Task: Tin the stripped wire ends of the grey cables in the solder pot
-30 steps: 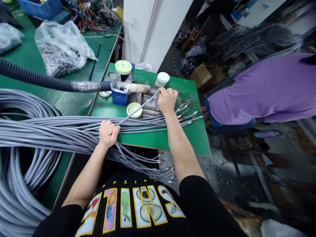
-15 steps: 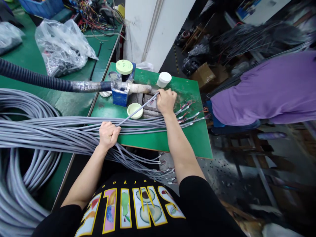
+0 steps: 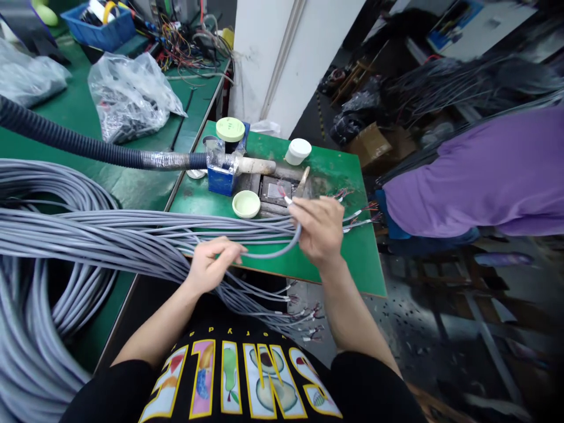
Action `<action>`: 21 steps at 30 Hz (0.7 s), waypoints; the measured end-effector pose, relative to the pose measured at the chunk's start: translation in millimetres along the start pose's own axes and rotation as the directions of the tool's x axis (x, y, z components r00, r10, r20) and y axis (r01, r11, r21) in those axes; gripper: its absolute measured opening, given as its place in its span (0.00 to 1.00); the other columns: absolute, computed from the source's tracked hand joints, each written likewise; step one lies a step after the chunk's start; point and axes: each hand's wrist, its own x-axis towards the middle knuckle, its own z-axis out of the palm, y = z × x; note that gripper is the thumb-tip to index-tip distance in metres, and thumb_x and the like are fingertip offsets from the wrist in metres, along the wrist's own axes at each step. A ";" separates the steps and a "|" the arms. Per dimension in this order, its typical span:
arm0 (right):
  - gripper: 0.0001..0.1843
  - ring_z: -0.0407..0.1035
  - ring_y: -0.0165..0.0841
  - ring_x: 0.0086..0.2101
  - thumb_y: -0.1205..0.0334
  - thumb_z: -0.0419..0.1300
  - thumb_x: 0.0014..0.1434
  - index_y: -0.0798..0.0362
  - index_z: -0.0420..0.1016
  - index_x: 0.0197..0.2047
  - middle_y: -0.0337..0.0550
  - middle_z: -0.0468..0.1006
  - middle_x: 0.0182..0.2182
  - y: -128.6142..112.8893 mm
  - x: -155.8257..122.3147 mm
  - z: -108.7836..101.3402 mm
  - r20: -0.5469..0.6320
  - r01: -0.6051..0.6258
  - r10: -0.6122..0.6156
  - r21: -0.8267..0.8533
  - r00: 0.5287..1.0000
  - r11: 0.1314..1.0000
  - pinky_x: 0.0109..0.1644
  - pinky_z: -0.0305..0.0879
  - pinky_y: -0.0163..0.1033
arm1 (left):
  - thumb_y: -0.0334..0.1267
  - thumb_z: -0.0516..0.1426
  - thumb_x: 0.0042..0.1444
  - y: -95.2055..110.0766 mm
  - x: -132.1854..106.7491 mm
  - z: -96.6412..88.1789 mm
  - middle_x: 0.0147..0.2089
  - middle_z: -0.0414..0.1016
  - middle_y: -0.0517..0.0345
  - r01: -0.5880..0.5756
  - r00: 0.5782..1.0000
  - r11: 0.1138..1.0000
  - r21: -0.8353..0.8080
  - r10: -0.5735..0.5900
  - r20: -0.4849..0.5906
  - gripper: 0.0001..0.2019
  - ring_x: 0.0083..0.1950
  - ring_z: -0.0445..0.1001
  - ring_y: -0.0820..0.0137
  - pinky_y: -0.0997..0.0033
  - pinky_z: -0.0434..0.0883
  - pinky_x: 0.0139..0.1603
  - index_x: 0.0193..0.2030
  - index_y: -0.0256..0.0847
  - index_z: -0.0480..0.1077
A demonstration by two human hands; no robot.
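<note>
A single grey cable (image 3: 275, 254) bows between my hands. My right hand (image 3: 321, 228) pinches it near its stripped end, where thin red wires poke out to the left past a white band. My left hand (image 3: 214, 262) is closed on the same cable farther back. Behind both hands a thick bundle of grey cables (image 3: 132, 226) runs across the green bench. Beyond my right hand sits a small soldering station (image 3: 278, 189) with a brush (image 3: 303, 179) lying on it. More cable ends (image 3: 304, 317) with bared wires hang below the bench edge.
A corrugated hose (image 3: 101, 150) ends over a blue box (image 3: 221, 180). Near it are a pale green dish (image 3: 246, 204), a green-lidded tin (image 3: 230, 128) and a white tub (image 3: 298, 151). Coiled cables (image 3: 39, 311) fill the left. A person in purple (image 3: 480, 176) is at the right.
My right hand has come back toward me and turned, bringing the cable's end up to point at the station. My left hand has shifted right and lower. The cable now curves instead of stretching straight.
</note>
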 end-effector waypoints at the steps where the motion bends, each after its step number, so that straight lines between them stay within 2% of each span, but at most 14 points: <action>1: 0.15 0.69 0.38 0.45 0.64 0.55 0.65 0.40 0.71 0.53 0.42 0.76 0.49 -12.0 -7.0 -5.7 -0.014 0.051 -0.051 0.032 0.999 0.998 0.56 0.58 0.51 | 0.47 0.51 0.62 7.7 -2.5 6.7 0.26 0.76 0.55 0.083 0.992 0.996 -0.042 -0.078 0.103 0.21 0.24 0.68 0.74 0.73 0.65 0.27 0.25 0.38 0.74; 3: 0.17 0.70 0.38 0.45 0.66 0.54 0.65 0.39 0.72 0.54 0.42 0.76 0.50 -33.1 -20.6 -11.1 -0.002 0.131 -0.132 0.088 0.991 0.987 0.56 0.60 0.51 | 0.52 0.50 0.62 15.5 -5.2 18.7 0.25 0.76 0.55 0.229 0.943 0.970 -0.086 -0.199 0.265 0.24 0.20 0.63 0.77 0.74 0.62 0.23 0.25 0.36 0.75; 4: 0.17 0.70 0.38 0.45 0.66 0.54 0.65 0.39 0.72 0.53 0.42 0.76 0.50 -42.1 -26.8 -11.7 0.019 0.165 -0.169 0.112 0.985 0.980 0.56 0.60 0.51 | 0.54 0.48 0.62 15.7 -5.5 23.5 0.23 0.74 0.55 0.281 0.923 0.954 -0.109 -0.237 0.303 0.27 0.19 0.61 0.78 0.75 0.59 0.21 0.24 0.36 0.75; 5: 0.17 0.70 0.37 0.46 0.67 0.54 0.65 0.40 0.73 0.53 0.42 0.76 0.50 -50.2 -32.3 -11.6 0.049 0.197 -0.205 0.134 0.978 0.971 0.57 0.60 0.52 | 0.56 0.48 0.61 14.2 -5.4 27.2 0.21 0.72 0.56 0.317 0.914 0.938 -0.141 -0.263 0.308 0.29 0.18 0.59 0.79 0.75 0.58 0.21 0.23 0.35 0.74; 8: 0.15 0.69 0.36 0.48 0.68 0.54 0.65 0.43 0.75 0.49 0.42 0.77 0.49 -69.9 -44.6 -10.6 0.111 0.291 -0.313 0.179 0.943 0.940 0.60 0.58 0.51 | 0.60 0.48 0.59 7.3 -5.7 32.2 0.17 0.67 0.59 0.373 0.919 0.892 -0.255 -0.317 0.235 0.30 0.18 0.58 0.78 0.75 0.56 0.21 0.21 0.35 0.72; 13: 0.14 0.69 0.34 0.49 0.70 0.54 0.64 0.46 0.78 0.46 0.41 0.79 0.45 -87.9 -51.7 -14.2 0.093 0.336 -0.357 0.191 0.929 0.922 0.63 0.56 0.50 | 0.59 0.54 0.55 9.8 -13.2 29.4 0.15 0.62 0.63 0.370 0.922 0.892 -0.261 -0.318 0.221 0.26 0.19 0.58 0.79 0.76 0.57 0.22 0.25 0.34 0.74; 21: 0.17 0.70 0.36 0.47 0.70 0.53 0.63 0.41 0.78 0.45 0.37 0.79 0.45 -95.1 -58.4 -16.7 0.087 0.300 -0.324 0.215 0.942 0.929 0.62 0.59 0.51 | 0.59 0.52 0.57 13.0 -22.2 26.6 0.15 0.59 0.64 0.280 0.945 0.938 -0.203 -0.232 0.231 0.28 0.18 0.55 0.79 0.77 0.56 0.20 0.29 0.34 0.76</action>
